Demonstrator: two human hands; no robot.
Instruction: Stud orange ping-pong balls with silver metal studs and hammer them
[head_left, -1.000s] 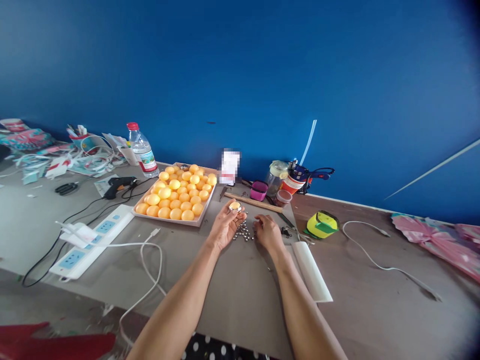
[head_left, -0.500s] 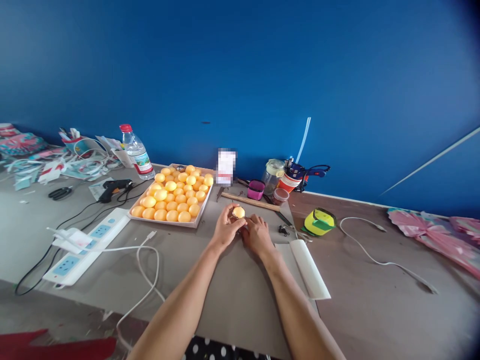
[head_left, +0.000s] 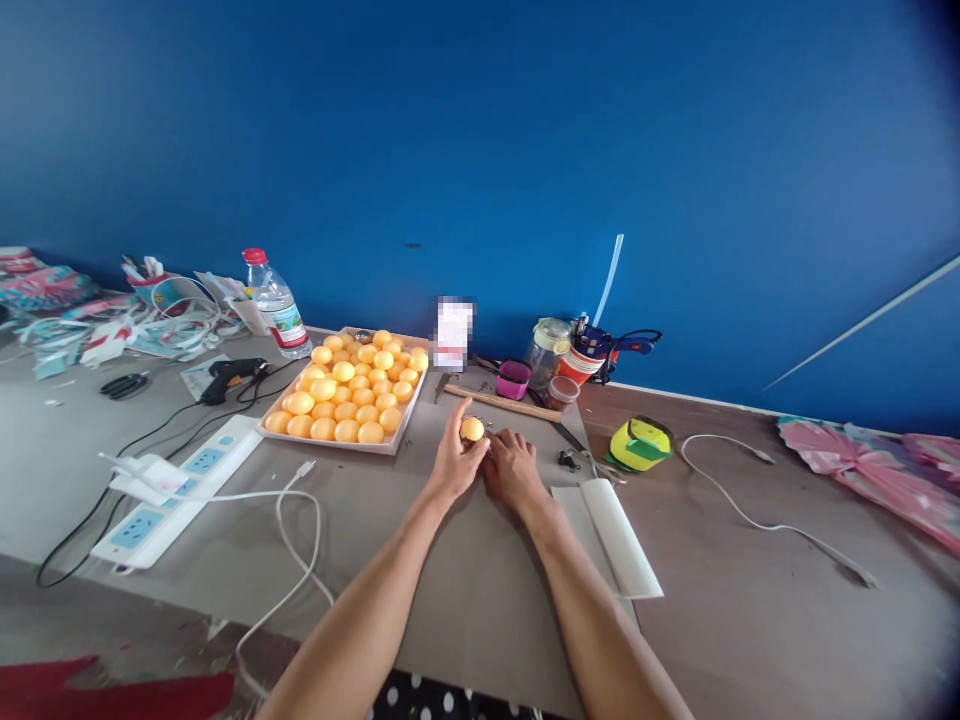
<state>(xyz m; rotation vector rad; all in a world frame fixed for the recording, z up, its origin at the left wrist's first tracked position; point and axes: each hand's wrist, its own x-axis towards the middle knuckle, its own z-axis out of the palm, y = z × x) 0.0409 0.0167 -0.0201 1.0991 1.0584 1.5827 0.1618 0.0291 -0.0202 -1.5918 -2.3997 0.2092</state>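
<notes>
An orange ping-pong ball rests in my left hand, between the thumb and the fingers, with the forefinger pointing up beside it. Something dark and thin shows around the ball's lower edge, too small to name. Right beside it, my right hand has its fingers bent together and its tips close to the ball's lower right side. Whatever those fingertips pinch is hidden. To the left, a shallow pinkish tray is filled with several more orange balls.
Behind my hands lie a wooden strip, a purple cup and a clear jar. At right are a yellow-green tape holder, white paper and a cable. A power strip, glue gun and bottle stand left.
The ball has shifted slightly left and down in my left hand, and the left forefinger has straightened upward. My right hand stays nearly in place.
</notes>
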